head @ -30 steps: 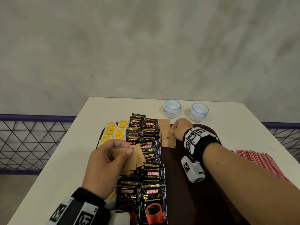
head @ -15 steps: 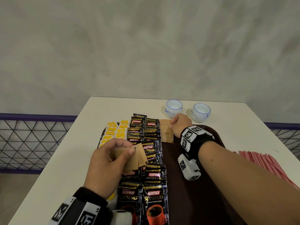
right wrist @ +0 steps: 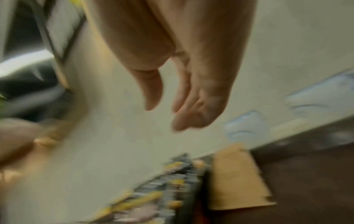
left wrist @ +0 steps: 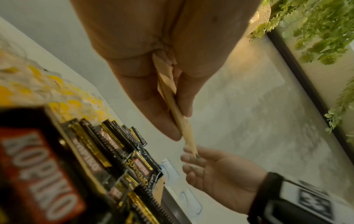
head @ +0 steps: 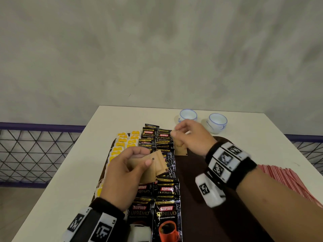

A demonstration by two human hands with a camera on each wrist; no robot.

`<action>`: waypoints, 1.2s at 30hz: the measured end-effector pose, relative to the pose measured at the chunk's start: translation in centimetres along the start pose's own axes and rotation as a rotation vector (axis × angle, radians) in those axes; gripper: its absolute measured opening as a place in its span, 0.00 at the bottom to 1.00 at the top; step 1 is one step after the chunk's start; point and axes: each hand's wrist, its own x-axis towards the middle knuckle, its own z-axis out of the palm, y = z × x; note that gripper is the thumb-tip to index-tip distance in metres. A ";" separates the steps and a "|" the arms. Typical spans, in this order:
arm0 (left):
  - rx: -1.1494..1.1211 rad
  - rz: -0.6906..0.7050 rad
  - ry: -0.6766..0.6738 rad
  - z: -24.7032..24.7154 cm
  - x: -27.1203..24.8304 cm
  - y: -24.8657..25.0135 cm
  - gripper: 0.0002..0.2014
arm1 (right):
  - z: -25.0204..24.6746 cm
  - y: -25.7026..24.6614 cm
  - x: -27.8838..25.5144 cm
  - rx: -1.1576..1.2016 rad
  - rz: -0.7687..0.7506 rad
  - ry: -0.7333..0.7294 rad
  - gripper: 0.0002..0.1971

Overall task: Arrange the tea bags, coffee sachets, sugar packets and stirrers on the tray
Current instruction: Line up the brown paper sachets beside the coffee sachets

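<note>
My left hand (head: 132,165) grips a fanned stack of brown sugar packets (head: 153,165) above the dark brown tray (head: 195,172); the left wrist view shows the stack (left wrist: 172,100) edge-on between thumb and fingers. My right hand (head: 190,135) hovers empty with relaxed fingers over one brown sugar packet (head: 180,149) lying at the tray's far end, seen also in the right wrist view (right wrist: 237,178). Two rows of black coffee sachets (head: 166,187) run down the tray. Yellow-tagged tea bags (head: 122,144) fill its left side. Red-and-white stirrers (head: 288,179) lie on the table to the right.
Two white cups with blue rims (head: 187,116) (head: 216,122) stand beyond the tray on the white table (head: 70,180). The right part of the tray shows bare dark surface. A railing with mesh (head: 35,154) runs behind the table, before a grey wall.
My right hand has let go of the sugar packet on the tray and lifted up and toward my left hand. The left hand stays put with its stack.
</note>
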 end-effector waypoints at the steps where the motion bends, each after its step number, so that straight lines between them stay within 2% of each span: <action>1: -0.014 0.001 -0.012 0.2 0.0 0.2 0.08 | 0.3 -0.9 -1.5 0.082 -0.022 -0.151 0.06; 3: -0.038 0.013 -0.036 0.5 -0.1 0.6 0.08 | 0.8 -1.9 -3.8 0.164 -0.068 -0.377 0.07; 5: -0.056 0.017 -0.065 0.7 -0.1 0.9 0.10 | 1.0 -2.0 -5.0 0.137 -0.125 -0.429 0.10; 8: -0.024 0.009 -0.096 1.1 -0.3 1.0 0.11 | 0.6 -1.7 -5.4 0.091 -0.122 -0.392 0.12; 10: 0.035 0.009 -0.069 1.0 -0.4 0.7 0.12 | -0.2 -1.3 -5.4 0.044 -0.111 -0.361 0.13; 12: 0.061 -0.003 -0.019 0.6 -0.4 0.4 0.11 | -1.5 -0.8 -5.2 0.026 -0.086 -0.251 0.13; 15: 0.037 -0.029 0.028 -0.2 -0.5 0.4 0.08 | -3.8 0.0 -4.5 0.219 0.052 -0.072 0.10; 17: 0.018 -0.042 0.032 -0.4 -0.5 0.6 0.06 | -4.9 0.7 -3.7 0.255 0.135 -0.018 0.10; 22: -0.039 -0.061 0.008 -0.1 -0.4 0.4 0.03 | -5.8 2.7 -1.0 -0.060 0.154 -0.039 0.22; 29: -0.072 -0.149 -0.001 -0.2 -0.1 -0.5 0.10 | -3.8 2.9 2.5 -0.216 0.177 -0.109 0.13; 33: -0.087 -0.147 0.006 -0.7 0.0 -0.3 0.09 | -2.4 3.7 3.3 -0.205 0.192 -0.077 0.13; 36: -0.099 -0.134 0.008 -0.8 -0.1 0.0 0.08 | -1.5 4.3 3.9 -0.193 0.217 0.007 0.13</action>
